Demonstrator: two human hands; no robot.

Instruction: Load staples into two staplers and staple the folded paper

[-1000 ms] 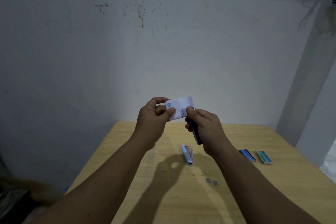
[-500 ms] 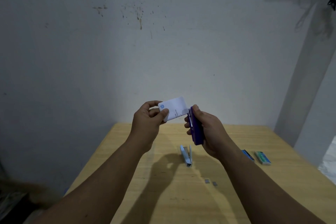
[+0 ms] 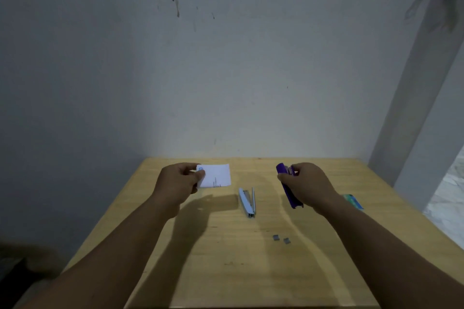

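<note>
Two closed grips: left hand (image 3: 178, 181) on folded paper (image 3: 216, 175), right hand (image 3: 306, 184) around purple stapler (image 3: 288, 190)

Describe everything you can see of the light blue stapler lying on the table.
The light blue stapler lies on the wooden table between the two hands, touched by neither. It is slim, pale blue with grey metal parts. Its two arms are spread in a narrow V, joined at the near end and open toward the wall. Whether staples are inside is too small to tell.
</note>
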